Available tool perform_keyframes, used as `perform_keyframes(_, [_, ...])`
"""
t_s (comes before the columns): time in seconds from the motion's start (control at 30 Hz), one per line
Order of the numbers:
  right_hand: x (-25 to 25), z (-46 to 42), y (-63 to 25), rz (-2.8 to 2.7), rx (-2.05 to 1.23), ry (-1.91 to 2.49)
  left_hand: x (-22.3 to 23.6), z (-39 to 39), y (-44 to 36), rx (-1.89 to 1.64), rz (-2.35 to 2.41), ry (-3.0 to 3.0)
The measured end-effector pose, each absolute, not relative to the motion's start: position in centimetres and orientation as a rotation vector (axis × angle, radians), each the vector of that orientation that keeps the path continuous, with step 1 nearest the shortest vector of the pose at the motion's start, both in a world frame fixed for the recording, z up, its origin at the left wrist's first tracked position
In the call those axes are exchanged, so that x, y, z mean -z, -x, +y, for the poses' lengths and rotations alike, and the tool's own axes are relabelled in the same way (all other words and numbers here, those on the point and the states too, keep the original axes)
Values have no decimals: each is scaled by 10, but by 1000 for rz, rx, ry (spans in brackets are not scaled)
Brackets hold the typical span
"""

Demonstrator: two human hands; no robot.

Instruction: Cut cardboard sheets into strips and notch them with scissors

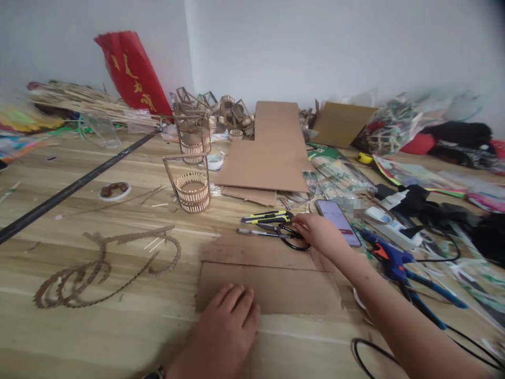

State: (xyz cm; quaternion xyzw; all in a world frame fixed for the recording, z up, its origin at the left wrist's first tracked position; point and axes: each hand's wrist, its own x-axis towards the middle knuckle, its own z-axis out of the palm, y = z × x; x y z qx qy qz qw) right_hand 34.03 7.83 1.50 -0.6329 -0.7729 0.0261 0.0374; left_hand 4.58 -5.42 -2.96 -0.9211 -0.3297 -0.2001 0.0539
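Note:
My left hand (226, 331) lies flat with fingers together on a brown cardboard sheet (272, 287) near the table's front edge. My right hand (317, 231) reaches forward to black-handled scissors (290, 237) and its fingers curl at the handles. A yellow and black utility knife (266, 216) lies just beyond the scissors, and a thin metal tool (256, 232) lies beside them. A phone (339, 221) rests right of that hand.
A blue glue gun (389, 255) with cables lies at right. Small stick baskets (192, 192) and large cardboard pieces (272, 152) stand mid-table. Curled cardboard strips (102, 268) lie at left, a black rod (74, 187) crosses diagonally, clutter lines the far wall.

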Motion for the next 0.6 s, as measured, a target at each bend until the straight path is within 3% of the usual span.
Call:
perform_keyframes(0.4, [-23, 128, -286, -2597, -224, 1551, 57, -44, -37, 766, -929, 2779])
perform_keyframes(0.6, [-51, 64, -293, -2241, -289, 1533, 58, -37, -29, 557, -1003, 2810])
